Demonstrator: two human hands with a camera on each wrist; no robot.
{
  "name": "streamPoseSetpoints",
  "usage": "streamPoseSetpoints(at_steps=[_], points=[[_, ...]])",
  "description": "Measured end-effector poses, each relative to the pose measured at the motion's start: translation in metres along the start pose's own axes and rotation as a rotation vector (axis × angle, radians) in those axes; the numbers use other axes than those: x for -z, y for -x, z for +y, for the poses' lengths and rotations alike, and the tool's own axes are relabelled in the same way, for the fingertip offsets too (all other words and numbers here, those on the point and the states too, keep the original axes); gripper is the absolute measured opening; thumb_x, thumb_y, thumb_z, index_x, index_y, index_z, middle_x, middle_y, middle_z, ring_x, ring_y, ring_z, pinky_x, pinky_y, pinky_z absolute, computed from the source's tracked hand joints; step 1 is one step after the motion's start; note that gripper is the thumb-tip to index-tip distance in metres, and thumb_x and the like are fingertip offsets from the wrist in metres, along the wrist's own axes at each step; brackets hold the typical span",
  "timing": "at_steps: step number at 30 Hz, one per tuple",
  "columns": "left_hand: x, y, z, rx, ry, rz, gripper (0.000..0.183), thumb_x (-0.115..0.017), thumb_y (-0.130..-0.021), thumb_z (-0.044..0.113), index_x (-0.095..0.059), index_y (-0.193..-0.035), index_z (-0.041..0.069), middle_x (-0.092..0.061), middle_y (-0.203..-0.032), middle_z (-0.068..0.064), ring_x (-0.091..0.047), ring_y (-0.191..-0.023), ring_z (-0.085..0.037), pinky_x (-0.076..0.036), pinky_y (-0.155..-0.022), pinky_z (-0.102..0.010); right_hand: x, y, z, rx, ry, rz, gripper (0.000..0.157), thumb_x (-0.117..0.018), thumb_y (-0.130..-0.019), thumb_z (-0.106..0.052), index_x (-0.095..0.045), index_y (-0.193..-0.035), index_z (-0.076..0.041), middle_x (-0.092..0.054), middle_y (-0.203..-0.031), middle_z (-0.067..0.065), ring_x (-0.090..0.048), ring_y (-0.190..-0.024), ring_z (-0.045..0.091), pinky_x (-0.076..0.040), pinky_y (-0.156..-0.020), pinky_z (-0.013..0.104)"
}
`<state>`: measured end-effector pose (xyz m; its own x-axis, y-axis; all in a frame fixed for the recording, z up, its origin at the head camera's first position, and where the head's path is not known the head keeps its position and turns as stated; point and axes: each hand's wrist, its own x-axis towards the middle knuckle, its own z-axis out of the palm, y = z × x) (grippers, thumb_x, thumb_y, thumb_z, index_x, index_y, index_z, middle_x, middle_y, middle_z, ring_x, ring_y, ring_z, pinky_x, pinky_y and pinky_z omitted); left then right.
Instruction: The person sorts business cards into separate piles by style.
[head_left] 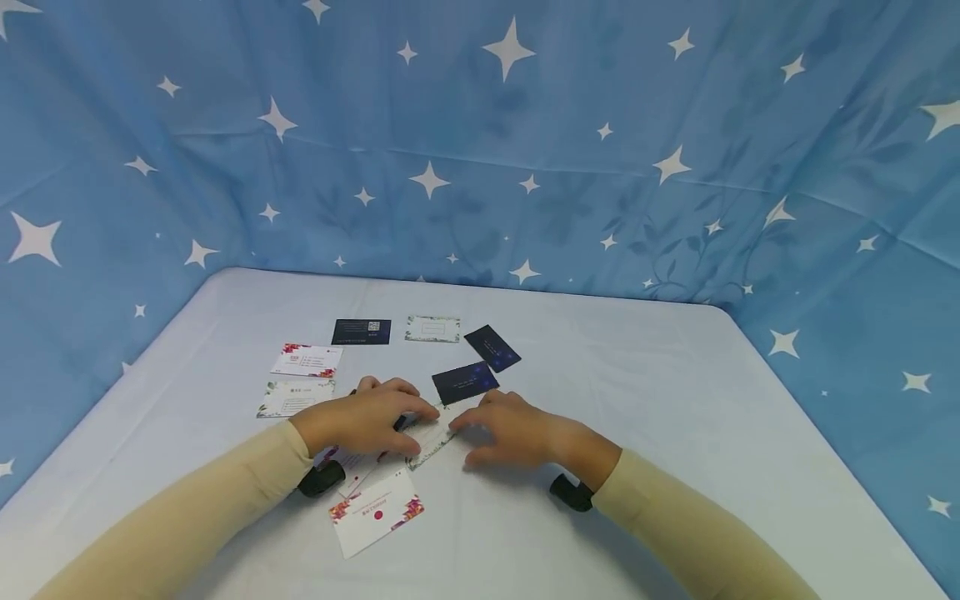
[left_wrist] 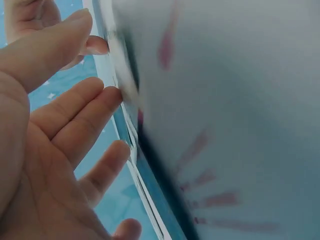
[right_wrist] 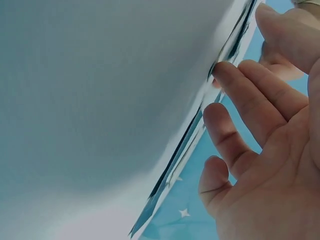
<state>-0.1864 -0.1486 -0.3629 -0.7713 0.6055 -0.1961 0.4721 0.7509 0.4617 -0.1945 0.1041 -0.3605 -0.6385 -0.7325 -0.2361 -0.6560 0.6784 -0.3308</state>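
Note:
My left hand [head_left: 367, 419] lies over a cluster of business cards, its fingertips on a white leaf-bordered card [head_left: 431, 439]. Just right of that card is my right hand [head_left: 517, 432], with its fingertips at the card's right edge. Both wrist views show the fingers of the left hand [left_wrist: 65, 130] and right hand [right_wrist: 265, 130] spread and loosely bent, with tips at the card level. Partly hidden under the left hand are a white card with red print [head_left: 352, 468] and some dark card edges. A dark blue card [head_left: 465, 382] sits directly beyond the hands.
A floral card with a red dot [head_left: 375, 515] lies nearest me. Farther back are another dark blue card [head_left: 492, 347], a leaf-bordered card [head_left: 432, 328] and a dark QR-code card [head_left: 352, 332]. At left lie a red-flowered card [head_left: 306, 361] and a leafy card [head_left: 288, 398]. A starry blue curtain [head_left: 480, 117] borders the white table [head_left: 675, 400].

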Motion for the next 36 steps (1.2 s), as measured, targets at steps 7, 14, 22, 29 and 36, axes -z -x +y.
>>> streamPoseSetpoints(at_steps=[7,14,22,29,36], points=[[-0.003,0.003,0.004,0.003,-0.015,0.021,0.058,-0.079,-0.085,0.035,-0.062,-0.14,0.023,-0.053,-0.142,-0.005,-0.036,-0.136,-0.028,-0.023,-0.099,-0.056,0.0,0.007,-0.005,0.042,-0.025,0.018,0.046,-0.075,-0.09,-0.039,-0.066,-0.133,-0.023,-0.064,-0.121,-0.011,-0.05,-0.11,0.015,-0.043,-0.094,0.037],[-0.004,0.016,0.003,0.026,-0.137,0.146,0.055,-0.085,-0.079,0.033,-0.068,-0.129,0.017,-0.064,-0.121,0.005,-0.044,-0.125,-0.024,-0.02,-0.094,-0.06,-0.004,0.0,-0.01,-0.037,0.097,0.145,0.058,-0.077,-0.088,-0.041,-0.062,-0.137,-0.014,-0.063,-0.133,-0.002,-0.051,-0.118,0.025,-0.041,-0.096,0.044],[-0.004,0.022,0.006,0.028,-0.163,0.175,0.05,-0.087,-0.078,0.027,-0.07,-0.123,0.017,-0.066,-0.114,0.007,-0.047,-0.119,-0.023,-0.022,-0.092,-0.06,-0.009,-0.003,-0.012,-0.067,0.135,0.163,0.058,-0.078,-0.087,-0.042,-0.062,-0.135,-0.014,-0.063,-0.133,-0.001,-0.05,-0.121,0.026,-0.04,-0.098,0.045],[-0.005,0.022,0.007,0.06,-0.104,0.129,0.051,-0.088,-0.076,0.024,-0.07,-0.123,0.019,-0.065,-0.111,0.012,-0.046,-0.122,-0.025,-0.022,-0.091,-0.056,-0.01,-0.004,-0.013,-0.074,0.13,0.156,0.057,-0.077,-0.088,-0.041,-0.062,-0.136,-0.014,-0.063,-0.134,-0.001,-0.05,-0.122,0.025,-0.039,-0.099,0.045],[-0.006,0.021,0.009,0.056,-0.055,0.113,0.048,-0.086,-0.078,0.02,-0.07,-0.123,0.019,-0.065,-0.113,0.011,-0.045,-0.125,-0.026,-0.023,-0.093,-0.054,-0.009,-0.005,-0.012,-0.076,0.047,0.158,0.06,-0.08,-0.086,-0.036,-0.061,-0.136,-0.01,-0.061,-0.135,0.003,-0.049,-0.121,0.025,-0.038,-0.101,0.046]])
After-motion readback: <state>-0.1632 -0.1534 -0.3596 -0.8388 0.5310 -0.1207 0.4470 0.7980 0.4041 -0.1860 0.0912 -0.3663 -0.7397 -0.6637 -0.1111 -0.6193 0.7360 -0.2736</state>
